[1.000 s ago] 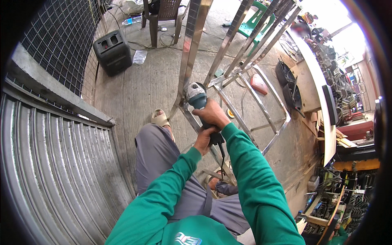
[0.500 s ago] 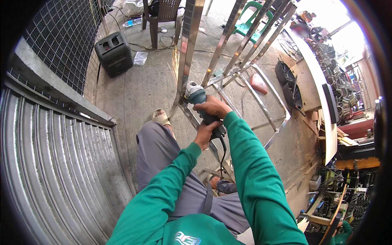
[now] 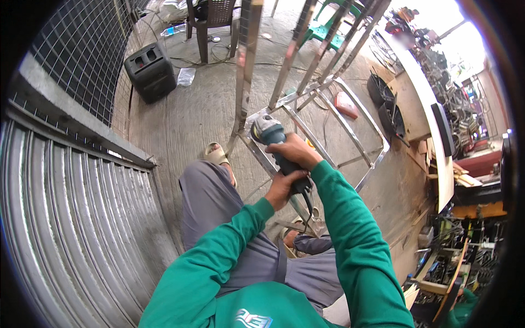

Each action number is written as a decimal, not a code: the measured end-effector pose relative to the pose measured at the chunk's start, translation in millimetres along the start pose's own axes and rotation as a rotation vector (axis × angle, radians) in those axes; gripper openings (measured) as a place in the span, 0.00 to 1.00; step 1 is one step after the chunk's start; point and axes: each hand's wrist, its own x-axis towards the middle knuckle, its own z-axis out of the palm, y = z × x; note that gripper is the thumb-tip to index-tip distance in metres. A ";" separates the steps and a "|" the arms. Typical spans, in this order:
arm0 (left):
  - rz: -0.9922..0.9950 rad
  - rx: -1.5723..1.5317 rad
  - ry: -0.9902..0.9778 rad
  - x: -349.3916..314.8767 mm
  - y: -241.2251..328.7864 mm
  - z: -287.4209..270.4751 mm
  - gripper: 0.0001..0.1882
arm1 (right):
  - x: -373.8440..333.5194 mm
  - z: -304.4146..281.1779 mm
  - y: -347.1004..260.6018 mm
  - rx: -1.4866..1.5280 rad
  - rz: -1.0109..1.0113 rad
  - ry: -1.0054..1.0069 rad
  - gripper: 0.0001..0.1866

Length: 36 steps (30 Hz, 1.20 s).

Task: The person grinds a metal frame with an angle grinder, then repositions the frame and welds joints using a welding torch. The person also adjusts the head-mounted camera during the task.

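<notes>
Both my hands are wrapped round a blue-green angle grinder with a dark body and a black cord. My right hand grips it just behind the grey gear head. Closer to me, my left hand holds the rear of the body. The grinder's head is over the corner of a shiny square-tube metal frame, near the foot of an upright post. Whether the disc touches the metal cannot be told. No sparks show.
A black speaker-like box stands left on the concrete floor, beside a ribbed metal shutter. Brown and green plastic chairs stand at the back. Cables, a red box and an open black case lie around.
Sparks flew beside the upright post half a second ago and are gone. Both hands have shifted slightly right and toward me with the grinder, its head now off the post.
</notes>
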 end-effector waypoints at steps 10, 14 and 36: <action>0.009 -0.121 0.039 -24.6 21.5 24.7 0.22 | -23.0 -7.0 -47.3 0.080 0.101 -0.158 0.30; 0.047 -0.135 0.017 -25.6 30.2 25.7 0.22 | -11.0 -5.0 -55.1 0.073 0.130 -0.198 0.30; 0.109 -0.074 0.104 -33.8 27.3 27.2 0.26 | -5.0 1.2 -38.5 0.094 0.148 -0.233 0.34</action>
